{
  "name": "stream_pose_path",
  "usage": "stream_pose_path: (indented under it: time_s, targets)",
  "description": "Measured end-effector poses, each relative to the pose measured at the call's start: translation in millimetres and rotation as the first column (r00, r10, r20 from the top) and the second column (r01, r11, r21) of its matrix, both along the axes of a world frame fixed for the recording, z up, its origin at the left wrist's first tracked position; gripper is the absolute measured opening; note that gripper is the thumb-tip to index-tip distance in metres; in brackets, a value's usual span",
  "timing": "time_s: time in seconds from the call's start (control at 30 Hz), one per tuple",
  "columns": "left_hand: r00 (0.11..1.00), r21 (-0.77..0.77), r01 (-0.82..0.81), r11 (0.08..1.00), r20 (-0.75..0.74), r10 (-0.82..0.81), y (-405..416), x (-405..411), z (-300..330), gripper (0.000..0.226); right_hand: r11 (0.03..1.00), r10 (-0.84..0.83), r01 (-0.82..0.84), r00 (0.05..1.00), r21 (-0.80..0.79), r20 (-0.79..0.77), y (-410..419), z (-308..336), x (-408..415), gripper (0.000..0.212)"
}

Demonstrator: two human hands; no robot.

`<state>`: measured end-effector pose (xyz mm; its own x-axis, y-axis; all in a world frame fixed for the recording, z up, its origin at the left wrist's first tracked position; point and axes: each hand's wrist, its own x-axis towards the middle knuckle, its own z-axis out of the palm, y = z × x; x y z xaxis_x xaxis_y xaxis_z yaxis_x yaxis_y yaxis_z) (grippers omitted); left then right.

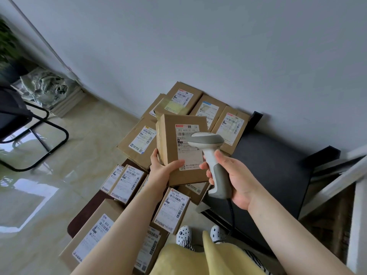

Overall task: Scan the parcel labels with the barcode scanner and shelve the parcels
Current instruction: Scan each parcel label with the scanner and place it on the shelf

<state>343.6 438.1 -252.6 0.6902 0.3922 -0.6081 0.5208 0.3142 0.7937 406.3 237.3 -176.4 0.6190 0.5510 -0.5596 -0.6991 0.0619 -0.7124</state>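
I held the cardboard parcel (179,149) up in my left hand (161,168), thumb curled over its label (188,146), fingers under its lower edge. My right hand (231,180) gripped the barcode scanner (213,155) by its handle, its head just over the label. Below my hands more labelled parcels (137,139) lay on the floor (59,165).

Glossy pale tiled floor (59,195) carries everything. Labelled cardboard parcels (139,141) lie flat in a loose pile from far wall to near centre, some overlapping, w/ a dark brown mat (87,213) under the near ones. Right: dark low platform (272,175) by the wall. Far left: black chair frame (49,135), crumpled plastic bag (45,86) on flat boards.
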Motion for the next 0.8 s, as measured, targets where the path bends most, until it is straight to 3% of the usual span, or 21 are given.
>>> stream_pose_path:
  time_s: [0.17, 0.3, 0.47, 0.7, 0.8]
  targets:
    - [0.994, -0.058, 0.106, 0.993, 0.02, -0.105, 23, -2, 18, 0.12, 0.994, 0.096, -0.088, 0.987, -0.059, 0.133, -28, 6, 19, 0.051]
    - [0.974, -0.061, 0.224, 0.973, -0.011, -0.225, 46, -2, 28, 0.118, 0.947, 0.3, -0.247, 0.909, -0.205, 0.291, -49, 9, 39, 0.074]
    - [0.953, -0.05, 0.298, 0.953, -0.033, -0.3, 66, -3, 33, 0.115, 0.867, 0.479, -0.377, 0.811, -0.325, 0.337, -52, 14, 48, 0.091]
    - [0.922, -0.065, 0.385, 0.921, -0.024, -0.387, 68, -4, 34, 0.115, 0.815, 0.561, -0.421, 0.747, -0.398, 0.358, -46, 14, 41, 0.047]
    - [0.915, -0.067, 0.403, 0.913, -0.005, -0.404, 67, -3, 34, 0.11, 0.827, 0.541, -0.395, 0.753, -0.401, 0.374, -46, 14, 38, 0.046]
